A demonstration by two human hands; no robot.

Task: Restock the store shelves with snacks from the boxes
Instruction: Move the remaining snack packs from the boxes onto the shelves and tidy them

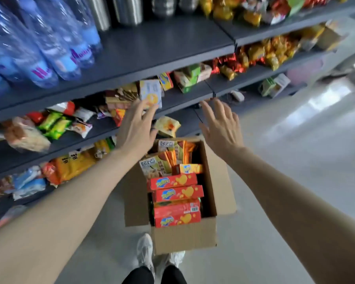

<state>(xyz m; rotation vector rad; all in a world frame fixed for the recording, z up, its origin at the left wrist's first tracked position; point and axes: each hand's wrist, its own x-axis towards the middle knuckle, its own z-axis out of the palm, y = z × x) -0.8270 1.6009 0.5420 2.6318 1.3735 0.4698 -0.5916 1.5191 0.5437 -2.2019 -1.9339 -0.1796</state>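
Pale grey floor (295, 181) runs along a dark grey shelving unit (152, 52) stocked with mixed snacks. On the second shelf board stands a pale box (151, 93) printed with an orange-yellow picture and a blue patch at its top, upright and slightly tilted, beside brown and pink packets (121, 97). The left hand (136, 128) reaches up to it with fingers (150, 111) straight and spread, the tips touching the box's lower edge; nothing is gripped. The right hand (221, 128) hovers apart to the right, fingers spread wide and holding nothing. Below both hands an open cardboard box (184, 238) sits on the floor with its flaps folded out. It holds red cartons (178, 193) showing a blue logo and yellow heart shapes, stacked in a row, with beige packets (154, 165) and orange ones behind them. Blue water bottles (49, 48) and steel flasks (127, 11) fill the top shelf. White shoes (146, 255) stand just beside the carton's near wall.
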